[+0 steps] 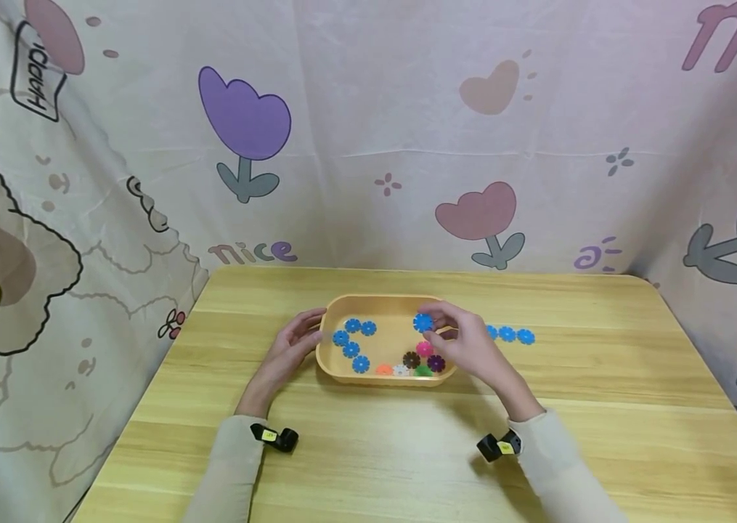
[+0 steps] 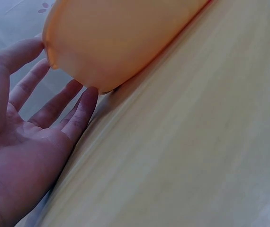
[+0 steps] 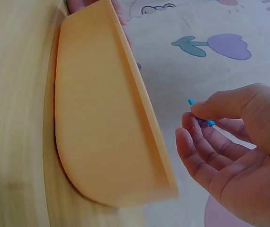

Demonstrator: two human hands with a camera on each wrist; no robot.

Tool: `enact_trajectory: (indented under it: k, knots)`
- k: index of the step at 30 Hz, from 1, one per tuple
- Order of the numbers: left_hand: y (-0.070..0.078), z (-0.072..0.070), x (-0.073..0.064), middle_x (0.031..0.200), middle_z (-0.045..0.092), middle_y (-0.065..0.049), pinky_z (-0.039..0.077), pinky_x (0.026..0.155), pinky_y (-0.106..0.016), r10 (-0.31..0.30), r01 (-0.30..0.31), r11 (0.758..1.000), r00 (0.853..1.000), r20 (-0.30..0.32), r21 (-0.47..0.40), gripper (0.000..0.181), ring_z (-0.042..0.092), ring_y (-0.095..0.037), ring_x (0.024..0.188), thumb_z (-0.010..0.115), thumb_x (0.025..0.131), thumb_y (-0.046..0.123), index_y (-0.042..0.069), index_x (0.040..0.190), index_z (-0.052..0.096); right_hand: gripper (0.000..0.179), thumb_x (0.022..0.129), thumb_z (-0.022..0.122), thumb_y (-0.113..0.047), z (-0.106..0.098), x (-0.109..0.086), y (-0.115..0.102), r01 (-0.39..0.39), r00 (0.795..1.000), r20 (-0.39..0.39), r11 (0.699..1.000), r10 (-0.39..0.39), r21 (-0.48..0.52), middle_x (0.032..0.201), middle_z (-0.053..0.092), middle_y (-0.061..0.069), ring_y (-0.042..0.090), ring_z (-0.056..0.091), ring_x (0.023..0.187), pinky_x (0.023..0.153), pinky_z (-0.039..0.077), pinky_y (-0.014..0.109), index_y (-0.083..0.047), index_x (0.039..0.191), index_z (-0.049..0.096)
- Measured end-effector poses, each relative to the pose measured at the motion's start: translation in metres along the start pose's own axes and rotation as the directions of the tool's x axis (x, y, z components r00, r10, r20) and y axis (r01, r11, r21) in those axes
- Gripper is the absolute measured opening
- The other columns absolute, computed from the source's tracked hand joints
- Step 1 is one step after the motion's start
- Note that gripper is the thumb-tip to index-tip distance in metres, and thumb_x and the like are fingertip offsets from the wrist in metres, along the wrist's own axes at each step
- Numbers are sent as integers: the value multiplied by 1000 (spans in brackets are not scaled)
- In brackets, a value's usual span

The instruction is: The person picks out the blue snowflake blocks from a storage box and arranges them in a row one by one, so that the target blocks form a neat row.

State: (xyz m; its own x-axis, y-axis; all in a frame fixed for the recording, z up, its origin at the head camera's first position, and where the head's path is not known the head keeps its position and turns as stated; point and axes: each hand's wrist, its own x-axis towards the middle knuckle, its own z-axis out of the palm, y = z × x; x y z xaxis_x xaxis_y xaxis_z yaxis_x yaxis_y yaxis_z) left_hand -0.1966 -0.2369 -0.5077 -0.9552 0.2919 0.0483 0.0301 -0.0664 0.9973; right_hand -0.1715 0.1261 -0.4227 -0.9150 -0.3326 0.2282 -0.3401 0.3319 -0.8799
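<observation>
My right hand [image 1: 466, 338] pinches a blue notched disc [image 1: 423, 322] between thumb and fingers above the right end of an orange plastic tray [image 1: 401, 299]. In the right wrist view the blue disc [image 3: 211, 123] shows edge-on at the fingertips. At the tray's left end my left hand [image 1: 292, 347] rests, its spread fingers [image 2: 85, 111] touching the end wall. Several blue discs [image 1: 351, 349] lie inside on the left. Gathered at the tray's right front are a pink disc [image 1: 424, 349], a brown one [image 1: 411, 359], a purple one [image 1: 436, 363], plus orange, white and green discs.
Right of the tray, blue discs [image 1: 507, 334] lie in a row on the wooden table [image 1: 368, 450], partly behind my right hand. A patterned cloth [image 1: 368, 131] hangs along the table's back and sides. Each wrist wears a small black camera [image 1: 499, 445].
</observation>
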Motion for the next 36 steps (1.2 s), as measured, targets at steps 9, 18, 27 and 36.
enact_trajectory:
  k: [9,18,27,36]
  knots:
    - [3,2,3,154,46,-15,51,104,-34,1,-1,1000,1000,-2,25,50,48,-32,139,63,103,15,11,151,48,39,89,72,8,-19,-13,7,14,998,-55,999,-16,-46,101,70,8,24,67,91,78,62,35,-3,127,67]
    - [4,2,4,153,47,-15,52,104,-36,-7,7,1000,1000,0,19,49,51,-31,136,63,103,14,11,150,49,41,89,72,9,-40,-27,18,-33,993,-116,996,23,-88,101,70,11,24,67,93,81,62,32,-1,128,66]
    - [2,1,3,154,46,-15,51,104,-36,-7,7,1000,1000,2,23,50,49,-34,138,64,103,15,11,150,48,38,90,73,7,-61,-39,31,-25,984,-176,994,7,-103,105,72,16,13,66,93,80,59,22,0,127,67]
    - [1,1,0,155,44,-17,50,105,-34,0,0,1000,1000,-2,11,51,47,-37,139,63,103,15,10,151,47,40,90,75,6,-84,-45,46,-37,975,-223,988,3,-148,109,70,19,11,66,94,79,56,14,3,129,65]
